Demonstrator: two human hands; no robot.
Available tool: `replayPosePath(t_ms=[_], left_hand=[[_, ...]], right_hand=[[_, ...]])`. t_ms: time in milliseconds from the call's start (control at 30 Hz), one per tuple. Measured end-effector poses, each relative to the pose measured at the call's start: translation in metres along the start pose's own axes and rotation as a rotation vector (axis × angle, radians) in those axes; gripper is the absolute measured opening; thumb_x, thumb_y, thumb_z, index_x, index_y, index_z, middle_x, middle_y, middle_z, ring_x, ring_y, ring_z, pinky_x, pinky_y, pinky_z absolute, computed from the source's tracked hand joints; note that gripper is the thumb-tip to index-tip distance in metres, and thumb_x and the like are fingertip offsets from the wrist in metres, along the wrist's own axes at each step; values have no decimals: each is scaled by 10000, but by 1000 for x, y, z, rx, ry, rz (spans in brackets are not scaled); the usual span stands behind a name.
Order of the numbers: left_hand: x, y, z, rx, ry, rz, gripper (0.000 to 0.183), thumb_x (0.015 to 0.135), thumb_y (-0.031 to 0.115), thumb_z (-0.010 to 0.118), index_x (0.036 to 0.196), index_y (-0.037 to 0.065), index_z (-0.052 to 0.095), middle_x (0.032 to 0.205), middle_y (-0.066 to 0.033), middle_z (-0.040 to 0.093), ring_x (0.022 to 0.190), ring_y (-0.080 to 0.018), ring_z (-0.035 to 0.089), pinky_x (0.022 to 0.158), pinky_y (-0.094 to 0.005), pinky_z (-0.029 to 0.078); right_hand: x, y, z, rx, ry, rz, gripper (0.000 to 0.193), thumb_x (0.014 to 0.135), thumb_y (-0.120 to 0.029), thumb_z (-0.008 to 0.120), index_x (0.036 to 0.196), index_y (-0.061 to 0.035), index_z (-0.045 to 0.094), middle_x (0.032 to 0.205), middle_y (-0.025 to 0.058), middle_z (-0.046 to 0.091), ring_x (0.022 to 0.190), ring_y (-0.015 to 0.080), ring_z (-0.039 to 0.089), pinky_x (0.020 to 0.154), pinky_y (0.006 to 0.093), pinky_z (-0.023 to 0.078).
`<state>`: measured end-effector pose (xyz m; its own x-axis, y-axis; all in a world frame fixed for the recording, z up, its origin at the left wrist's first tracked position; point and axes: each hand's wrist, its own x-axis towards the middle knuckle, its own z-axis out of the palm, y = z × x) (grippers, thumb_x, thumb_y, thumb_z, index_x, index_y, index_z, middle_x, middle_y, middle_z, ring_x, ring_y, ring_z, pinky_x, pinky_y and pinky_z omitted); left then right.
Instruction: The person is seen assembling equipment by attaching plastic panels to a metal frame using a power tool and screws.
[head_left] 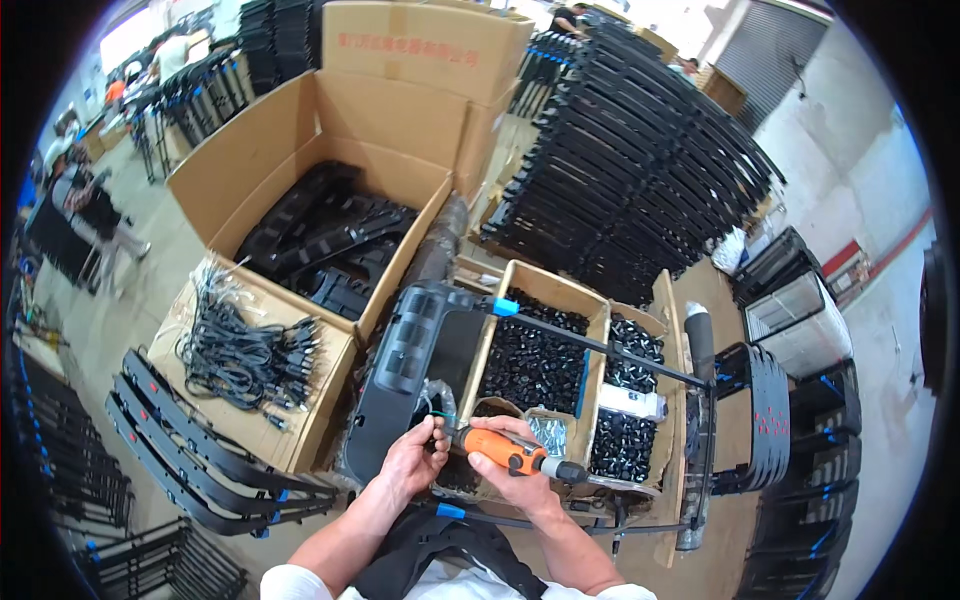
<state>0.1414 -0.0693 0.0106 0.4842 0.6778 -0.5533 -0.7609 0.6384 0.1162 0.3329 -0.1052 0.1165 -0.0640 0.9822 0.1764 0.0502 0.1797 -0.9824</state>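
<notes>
In my right hand [520, 485] is an orange and black electric screwdriver [490, 447], fingers wrapped around its body. Its front end points left at my left hand [413, 462], whose fingers are pinched together. A thin green wire [437, 413] shows right at those left fingertips; whatever else they hold is too small to make out. Both hands are above the near end of a black plastic frame [385, 400] with a long moulded panel. Black bars with blue pieces [507, 307] run from this frame to the right. The screwdriver's tip is hidden by my fingers.
Right of my hands, a wooden tray [598, 325] holds black knobs and screws in compartments. Beyond it, black frames [640, 150] are stacked high. To the left are a cardboard box [245, 140] of black parts, bundled cables [245, 345] and curved black bars [190, 455].
</notes>
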Motion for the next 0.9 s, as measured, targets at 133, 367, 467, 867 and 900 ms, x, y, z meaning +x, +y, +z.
replayPosePath(t_ms=[133, 367, 467, 867, 900], left_hand=[[-1, 14, 1, -32, 8, 1, 235, 1084, 312, 610, 1112, 83, 653, 815, 25, 603, 725, -118, 561, 619, -255, 468], [-5, 39, 4, -150, 32, 85, 299, 1108, 330, 561, 1188, 59, 661, 841, 24, 614, 729, -115, 568, 641, -255, 472], [-8, 43, 2, -56, 83, 140, 320, 1112, 325, 552, 1232, 49, 661, 874, 13, 647, 737, -116, 584, 637, -262, 472], [-20, 124, -37, 771, 342, 556, 294, 1058, 142, 482, 1233, 56, 701, 761, 35, 544, 642, -74, 491, 598, -252, 437], [-20, 132, -37, 997, 429, 545, 294, 1056, 190, 525, 1255, 92, 716, 823, -37, 668, 749, -172, 651, 741, -328, 533]], right_hand=[[16, 5, 13, -47, -19, 1, 472, 876, -45, 814, 1292, -19, 593, 1282, 127, 691, 1150, 210, 688, 1017, 360, 554], [59, 5, 50, -30, -34, 67, 501, 851, 18, 780, 1290, -19, 541, 1258, 200, 684, 1197, 279, 661, 1059, 434, 537], [84, 4, 67, -20, -39, 96, 510, 872, 35, 771, 1317, -26, 529, 1303, 201, 664, 1209, 269, 656, 1069, 416, 531], [157, 19, 104, -105, -138, 181, 512, 868, -20, 807, 1313, -32, 554, 1290, 160, 685, 1197, 237, 658, 1065, 388, 527], [160, 19, 107, -107, -141, 183, 512, 868, -20, 807, 1313, -32, 554, 1290, 160, 685, 1197, 237, 658, 1065, 388, 527]])
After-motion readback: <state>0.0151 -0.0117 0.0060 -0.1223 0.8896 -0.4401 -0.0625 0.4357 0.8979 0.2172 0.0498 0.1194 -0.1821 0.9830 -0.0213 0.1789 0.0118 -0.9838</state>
